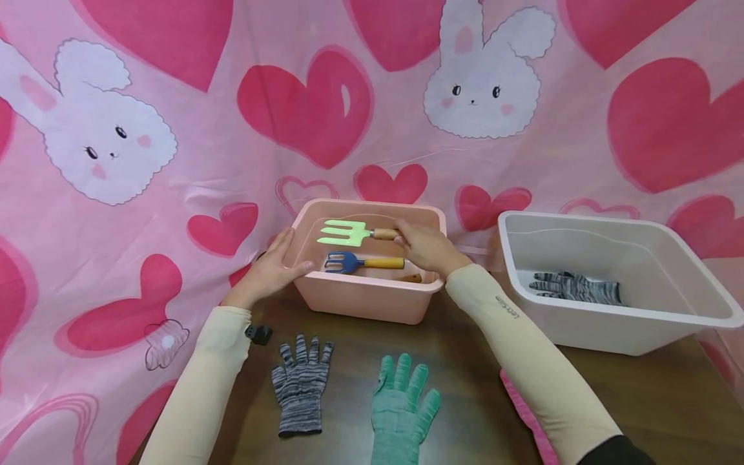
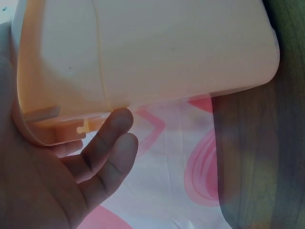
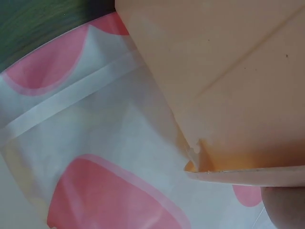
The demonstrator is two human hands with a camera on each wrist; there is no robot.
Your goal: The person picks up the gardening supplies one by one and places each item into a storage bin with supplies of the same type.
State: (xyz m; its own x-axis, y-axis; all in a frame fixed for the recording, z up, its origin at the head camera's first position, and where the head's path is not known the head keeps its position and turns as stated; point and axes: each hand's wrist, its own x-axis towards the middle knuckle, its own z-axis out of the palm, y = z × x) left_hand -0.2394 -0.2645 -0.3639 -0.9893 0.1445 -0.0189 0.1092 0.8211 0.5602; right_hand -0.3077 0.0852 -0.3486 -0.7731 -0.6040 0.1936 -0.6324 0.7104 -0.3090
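A pink plastic bin [image 1: 360,305] stands on the table. At its left front corner my left hand [image 1: 264,274] holds the rim, thumb over the edge and fingers along the outer side; the left wrist view shows those fingers [image 2: 112,157] curled below the rim. Over the bin's right part, my right hand [image 1: 427,245] grips the wooden handle of a light green garden hand fork [image 1: 349,233], its tines pointing left. Inside the bin lies a blue garden fork [image 1: 344,262] with a yellow handle. Part of another wooden handle [image 1: 411,278] shows beside it.
To the right stands a larger whitish bin [image 1: 587,326] with a grey striped glove [image 1: 581,289] inside. On the brown table [image 1: 349,387] lie another grey striped glove [image 1: 302,391], a green glove [image 1: 401,410] and a pink item [image 1: 526,413] partly under my right arm. A patterned cloth hangs behind.
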